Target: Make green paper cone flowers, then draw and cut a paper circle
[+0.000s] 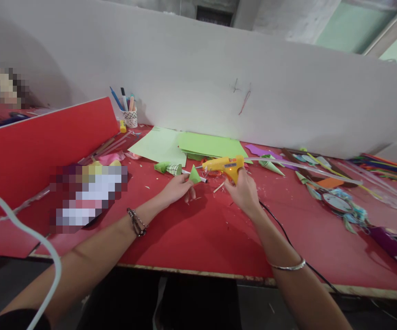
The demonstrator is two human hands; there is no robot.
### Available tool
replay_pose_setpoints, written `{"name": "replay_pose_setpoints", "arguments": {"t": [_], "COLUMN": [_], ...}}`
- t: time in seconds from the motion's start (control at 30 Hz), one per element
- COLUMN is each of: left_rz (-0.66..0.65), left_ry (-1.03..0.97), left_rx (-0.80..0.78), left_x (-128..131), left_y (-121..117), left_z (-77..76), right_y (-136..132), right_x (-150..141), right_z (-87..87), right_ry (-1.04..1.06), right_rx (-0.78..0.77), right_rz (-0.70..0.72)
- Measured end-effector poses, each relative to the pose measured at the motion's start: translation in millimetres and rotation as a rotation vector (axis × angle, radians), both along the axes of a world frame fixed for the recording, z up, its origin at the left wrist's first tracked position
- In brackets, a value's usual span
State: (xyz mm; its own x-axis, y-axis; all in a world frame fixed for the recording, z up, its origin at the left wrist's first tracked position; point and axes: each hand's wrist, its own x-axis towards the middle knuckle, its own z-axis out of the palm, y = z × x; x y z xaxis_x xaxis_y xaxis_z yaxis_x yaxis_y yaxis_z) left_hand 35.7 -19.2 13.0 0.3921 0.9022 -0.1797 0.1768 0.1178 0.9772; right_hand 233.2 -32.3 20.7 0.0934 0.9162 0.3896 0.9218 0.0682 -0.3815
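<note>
My left hand (pixel 180 188) pinches a small green folded paper piece (pixel 194 175) above the red table. In my right hand (pixel 244 190) is a yellow hot glue gun (pixel 226 166), fingers wrapped round its handle. The gun's nozzle points left and comes close to the green piece; whether they touch I cannot tell. A long clear glue stick (pixel 297 166) runs out of the gun's back to the right. Just behind my left hand lies a green paper cone with a black grid pattern (pixel 173 169), near a white marker with a dark end (pixel 203 179).
Green paper sheets (pixel 212 144) lie at the back by the white partition (pixel 184 68). A patterned cup of pens (pixel 129 117) stands back left, beside a red board (pixel 54 142). To the right are a paper cone (pixel 273 166), coloured pipe cleaners (pixel 387 167) and a purple power strip (pixel 394 247).
</note>
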Motion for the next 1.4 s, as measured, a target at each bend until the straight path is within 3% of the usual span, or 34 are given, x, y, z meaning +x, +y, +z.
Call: {"name": "replay_pose_setpoints", "arguments": {"t": [0.3,0.6,0.93,1.4], "left_rz": [0.014,0.043,0.094,0.109], "left_ry": [-0.02,-0.014,0.013,-0.018], "left_rx": [-0.017,0.034,0.018,0.088], "left_x": [1.2,-2.4,-1.7,-5.8], "left_y": [-1.2,4.6,1.8,5.9], "left_z": [4.2,-2.8,6.3,-0.9], "right_y": [1.0,1.3,0.4,0.4], "right_x": [1.1,1.3,0.9,0.6], "right_z": [-0.6,0.1,1.0,0.2], "right_ry": [-0.029,-0.039,-0.048,-0.107], "right_rx": [-0.01,-0.03,-0.046,-0.088], "right_rz": [-0.001,-0.006,0.003,-0.002]}}
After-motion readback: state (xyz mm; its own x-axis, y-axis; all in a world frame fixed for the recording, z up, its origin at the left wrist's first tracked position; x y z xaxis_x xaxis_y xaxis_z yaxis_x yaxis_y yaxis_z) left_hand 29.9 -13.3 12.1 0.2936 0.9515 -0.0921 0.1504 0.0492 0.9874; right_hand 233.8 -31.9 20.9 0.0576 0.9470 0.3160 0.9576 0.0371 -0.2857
